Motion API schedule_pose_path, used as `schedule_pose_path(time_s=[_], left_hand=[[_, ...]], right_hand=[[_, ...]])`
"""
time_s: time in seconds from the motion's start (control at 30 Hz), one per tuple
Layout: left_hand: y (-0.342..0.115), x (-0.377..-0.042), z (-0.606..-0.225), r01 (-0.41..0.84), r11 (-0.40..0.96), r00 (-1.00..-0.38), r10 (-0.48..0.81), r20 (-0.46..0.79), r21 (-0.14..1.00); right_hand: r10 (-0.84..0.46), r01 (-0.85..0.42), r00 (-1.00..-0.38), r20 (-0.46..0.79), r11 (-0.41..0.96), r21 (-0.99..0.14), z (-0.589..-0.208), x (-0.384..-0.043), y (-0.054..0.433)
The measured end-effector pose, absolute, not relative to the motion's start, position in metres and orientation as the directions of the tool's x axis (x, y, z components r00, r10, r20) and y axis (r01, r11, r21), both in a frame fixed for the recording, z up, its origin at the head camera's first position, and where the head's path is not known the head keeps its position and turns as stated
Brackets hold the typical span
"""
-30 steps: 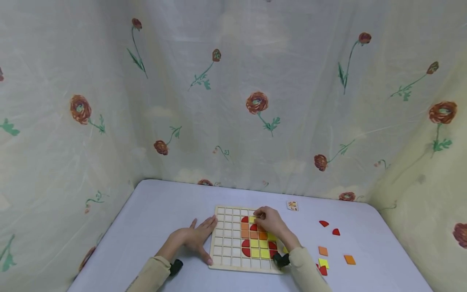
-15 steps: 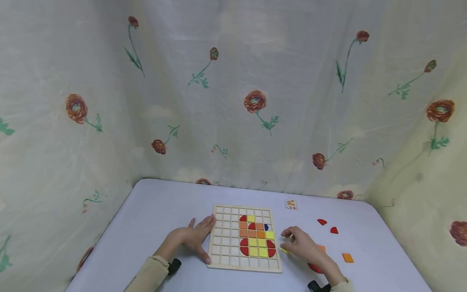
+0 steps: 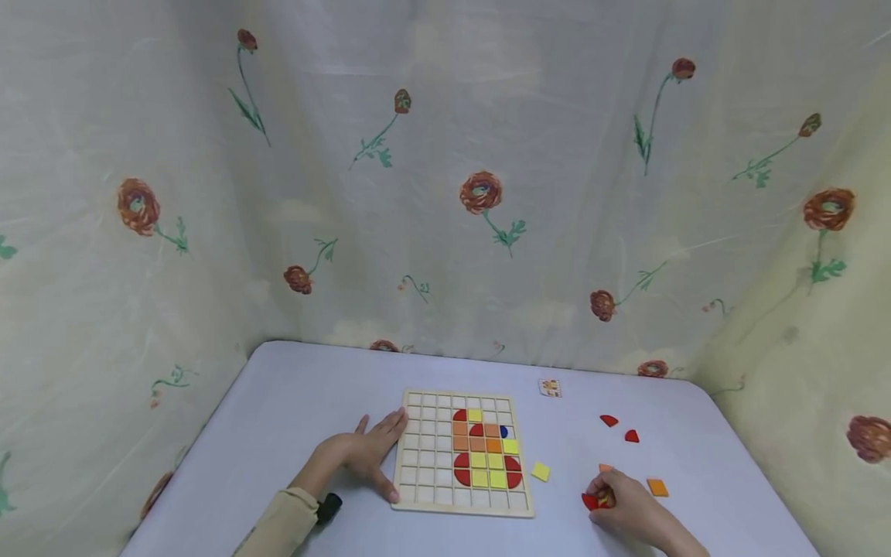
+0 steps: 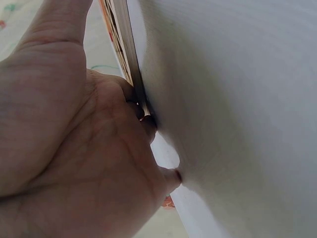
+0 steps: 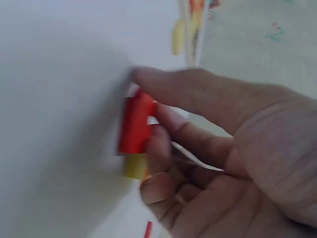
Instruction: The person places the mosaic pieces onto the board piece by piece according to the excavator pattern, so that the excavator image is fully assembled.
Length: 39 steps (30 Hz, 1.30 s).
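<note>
A wooden grid board (image 3: 426,499) lies on the table, part filled with red, orange and yellow tiles and one blue piece. My left hand (image 3: 372,451) rests at its left edge, fingers straight and spread, thumb near the front corner. The left wrist view shows this hand (image 4: 99,144) along the board's side (image 4: 126,44). To the right of the board, my right hand (image 3: 629,507) has its thumb and fingers curled about a red quarter-circle tile (image 3: 590,501). In the right wrist view that red tile (image 5: 136,124) sits between the fingertips, with a yellow tile (image 5: 134,166) beside it.
A loose yellow square (image 3: 541,471) lies just right of the board. Two red quarter-circles (image 3: 609,421) and an orange square (image 3: 657,487) lie farther right. A small picture card (image 3: 550,387) is behind the board. A flowered curtain (image 3: 418,193) hangs behind the table.
My right hand has left the board and moved right and toward me, down to the loose red and yellow tiles. The blue piece came into sight on the board. My left hand has stayed put.
</note>
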<state>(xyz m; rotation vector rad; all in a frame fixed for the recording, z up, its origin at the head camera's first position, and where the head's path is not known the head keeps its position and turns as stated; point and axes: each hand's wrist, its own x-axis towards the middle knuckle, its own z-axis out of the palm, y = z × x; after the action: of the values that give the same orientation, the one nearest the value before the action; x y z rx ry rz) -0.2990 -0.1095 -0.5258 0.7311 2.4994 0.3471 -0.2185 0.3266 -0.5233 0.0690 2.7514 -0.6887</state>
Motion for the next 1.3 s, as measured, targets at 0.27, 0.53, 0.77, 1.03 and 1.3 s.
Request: schedule_pose_path(time_s=[0.27,0.53,0.77,1.03,1.3], left_hand=[[-0.108,-0.296,-0.523,0.431,0.829,-0.734,0.551,-0.396,0.356],[-0.109,-0.297,-0.525,0.432,0.830,-0.739,0.550,-0.389,0.354],[-0.108,-0.298,-0.526,0.431,0.831,-0.740,0.548,-0.390,0.351],[-0.108,-0.296,-0.524,0.422,0.833,-0.741,0.544,-0.394,0.358],[-0.108,-0.297,-0.523,0.423,0.830,-0.738,0.548,-0.394,0.363]], right_hand=[[0.014,0.156,-0.961,-0.275,0.850,-0.502,-0.526,-0.221,0.323],[-0.039,0.068,-0.981,-0.190,0.850,-0.523,-0.529,-0.243,0.320],[-0.060,0.053,-0.981,-0.182,0.829,-0.557,-0.536,-0.253,0.314],[0.132,0.180,-0.983,-0.128,0.838,-0.516,-0.517,-0.244,0.311],[0.207,0.310,-0.944,-0.258,0.825,-0.472,-0.523,-0.241,0.299]])
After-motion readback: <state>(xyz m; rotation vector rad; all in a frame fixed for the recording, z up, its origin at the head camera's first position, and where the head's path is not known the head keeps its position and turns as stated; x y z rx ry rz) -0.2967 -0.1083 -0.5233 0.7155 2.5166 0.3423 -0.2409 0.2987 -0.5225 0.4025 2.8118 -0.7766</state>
